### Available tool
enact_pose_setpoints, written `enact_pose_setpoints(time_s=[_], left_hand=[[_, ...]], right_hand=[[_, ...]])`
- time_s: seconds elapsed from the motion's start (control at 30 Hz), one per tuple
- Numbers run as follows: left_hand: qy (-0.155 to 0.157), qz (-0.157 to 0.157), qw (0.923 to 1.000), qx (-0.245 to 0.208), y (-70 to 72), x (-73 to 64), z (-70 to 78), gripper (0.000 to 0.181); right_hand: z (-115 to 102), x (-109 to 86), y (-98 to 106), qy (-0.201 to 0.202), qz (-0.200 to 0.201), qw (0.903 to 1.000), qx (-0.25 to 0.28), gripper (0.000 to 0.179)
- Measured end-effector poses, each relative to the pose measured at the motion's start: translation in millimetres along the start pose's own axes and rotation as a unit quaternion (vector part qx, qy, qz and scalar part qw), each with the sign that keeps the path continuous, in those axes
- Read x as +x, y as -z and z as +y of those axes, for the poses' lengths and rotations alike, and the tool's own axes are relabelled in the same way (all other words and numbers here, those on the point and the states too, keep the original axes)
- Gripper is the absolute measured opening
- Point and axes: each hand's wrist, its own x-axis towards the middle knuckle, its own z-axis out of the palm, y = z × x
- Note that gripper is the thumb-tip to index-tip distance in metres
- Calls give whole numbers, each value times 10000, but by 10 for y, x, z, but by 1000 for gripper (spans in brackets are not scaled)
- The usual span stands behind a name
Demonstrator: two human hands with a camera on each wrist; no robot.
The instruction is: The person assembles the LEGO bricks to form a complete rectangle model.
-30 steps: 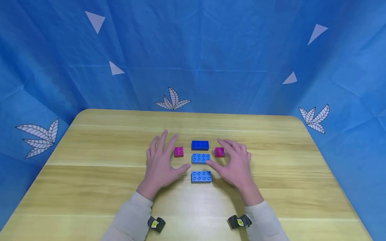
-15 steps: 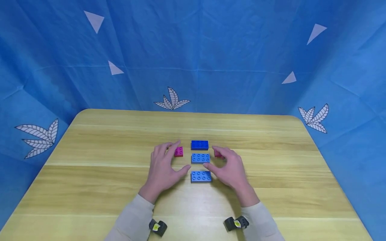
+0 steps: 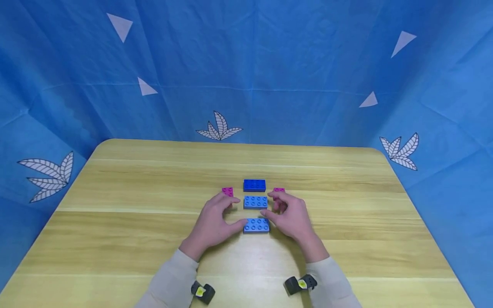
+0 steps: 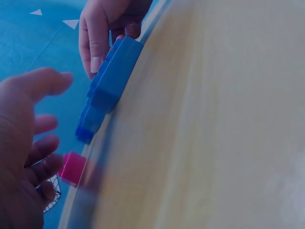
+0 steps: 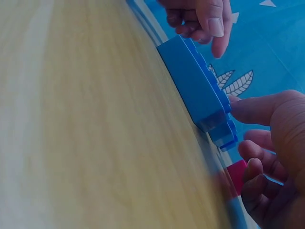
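Nearest blue brick (image 3: 256,226) sits between the left hand (image 3: 215,220) and right hand (image 3: 292,217), thumb and fingers apart on each; only the head view shows both pink bricks (image 3: 227,191)

I see blue cloth (image 3: 250,51) hanging at twelve o'clock beyond the worktop (image 3: 135,179), leaf prints (image 3: 42,165) at nine and three.

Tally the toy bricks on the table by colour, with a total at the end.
Dark blue brick: 1
Light blue bricks: 2
Pink bricks: 2
Total: 5
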Motion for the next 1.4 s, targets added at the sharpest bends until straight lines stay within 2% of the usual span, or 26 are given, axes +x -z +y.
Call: enact_pose_setpoints(time_s=[0.17,0.47,0.6,0.9,1.4], left_hand=[[7,-376,9987,-341,-23,-10,15,52],[-189,-668,9962,-519,-63,-4,10,50],[-269,-714,9952,-608,-77,4,6,49],[-424,-741,9959,-289,-131,17,-21,40],[-571,-661,9960,-200,-169,7,-35,33]], right_hand=[[5,14,-12,-51,-107,9999,44,46],[28,47,-28,-62,-276,9995,-132,45],[43,65,-30,25,-299,9993,-210,44],[58,79,-54,-16,-321,9990,-320,39],[78,92,-60,45,-309,9986,-429,33]])
